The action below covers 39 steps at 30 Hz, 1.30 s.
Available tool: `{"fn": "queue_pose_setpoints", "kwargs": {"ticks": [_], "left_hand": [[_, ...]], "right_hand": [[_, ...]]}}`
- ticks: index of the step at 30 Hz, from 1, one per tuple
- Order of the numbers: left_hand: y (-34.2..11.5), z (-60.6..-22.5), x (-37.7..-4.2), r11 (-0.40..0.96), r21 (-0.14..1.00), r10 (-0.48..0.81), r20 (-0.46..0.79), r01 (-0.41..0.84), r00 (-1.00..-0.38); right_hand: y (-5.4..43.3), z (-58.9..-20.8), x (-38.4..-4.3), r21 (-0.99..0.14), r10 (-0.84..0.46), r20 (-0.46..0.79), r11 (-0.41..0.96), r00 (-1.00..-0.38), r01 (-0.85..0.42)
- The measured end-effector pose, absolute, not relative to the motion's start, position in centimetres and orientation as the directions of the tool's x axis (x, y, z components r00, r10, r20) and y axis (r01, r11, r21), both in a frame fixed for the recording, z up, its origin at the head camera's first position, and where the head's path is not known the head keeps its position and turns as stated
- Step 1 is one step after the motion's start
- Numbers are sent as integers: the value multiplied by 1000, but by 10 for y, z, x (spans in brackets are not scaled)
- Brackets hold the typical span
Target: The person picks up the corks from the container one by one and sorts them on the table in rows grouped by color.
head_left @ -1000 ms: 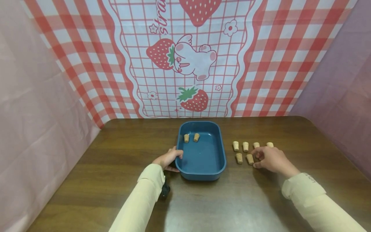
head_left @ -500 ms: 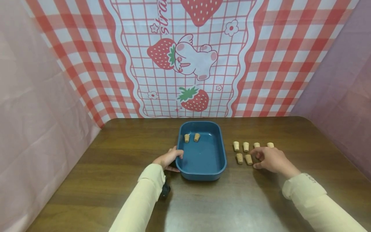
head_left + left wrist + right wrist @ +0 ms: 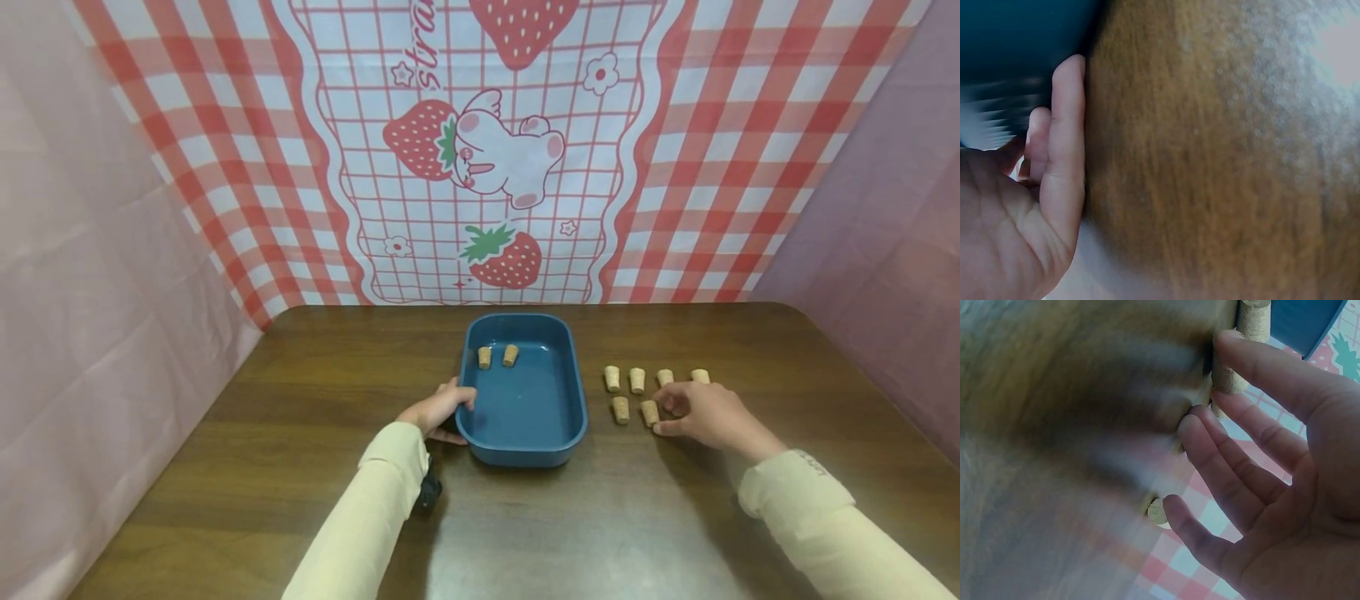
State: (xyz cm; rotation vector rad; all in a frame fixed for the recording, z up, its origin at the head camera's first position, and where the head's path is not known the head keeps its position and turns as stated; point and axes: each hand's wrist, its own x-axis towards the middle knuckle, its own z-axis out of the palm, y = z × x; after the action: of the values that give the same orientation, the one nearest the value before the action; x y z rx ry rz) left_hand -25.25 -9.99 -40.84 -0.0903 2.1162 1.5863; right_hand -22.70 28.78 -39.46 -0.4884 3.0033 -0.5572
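Observation:
A blue rectangular tray (image 3: 517, 457) stands on the table with two corks, one the left cork (image 3: 484, 358) and one the right cork (image 3: 510, 356), near its far end. My left hand (image 3: 441, 408) grips its left side, thumb over the rim and fingers along the outside. In the left wrist view, straight fingers (image 3: 1067, 125) lie against the tray's outer wall. Right of the tray, my right hand (image 3: 708, 414) pinches a cork (image 3: 649, 414) between thumb and index finger. The right wrist view shows this cork (image 3: 1225, 380) between those fingertips, the other fingers spread loosely.
Another cork (image 3: 621, 410) lies just left of the pinched one. Behind them runs a row of paler corks (image 3: 637, 381), partly hidden by my right hand. A checked strawberry cloth (image 3: 480, 167) hangs at the back edge of the wooden table (image 3: 300, 467).
The cork at my right fingertips shifted slightly left, then back right towards the hand. My left hand and the tray have stayed in place.

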Motion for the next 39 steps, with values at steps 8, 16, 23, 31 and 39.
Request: {"fn": "queue_pose_setpoints", "kwargs": {"ticks": [8, 16, 23, 31, 39], "left_hand": [[-100, -407, -252, 320, 887, 235, -415, -333, -879], [-101, -408, -252, 336, 883, 239, -415, -327, -878], [-100, -408, -251, 339, 881, 240, -420, -330, -875], [-99, -407, -251, 330, 887, 240, -411, -324, -879], [-100, -407, -250, 332, 883, 235, -418, -332, -878]], "right_hand": [[285, -393, -226, -372, -292, 3, 887, -956, -272], [285, -393, -227, -373, -304, -13, 886, -953, -277], [288, -388, -227, -472, -329, -32, 838, -944, -276], [274, -369, -228, -505, -294, 60, 816, -954, -283], [238, -346, -238, -559, -253, 136, 779, -958, -285]]}}
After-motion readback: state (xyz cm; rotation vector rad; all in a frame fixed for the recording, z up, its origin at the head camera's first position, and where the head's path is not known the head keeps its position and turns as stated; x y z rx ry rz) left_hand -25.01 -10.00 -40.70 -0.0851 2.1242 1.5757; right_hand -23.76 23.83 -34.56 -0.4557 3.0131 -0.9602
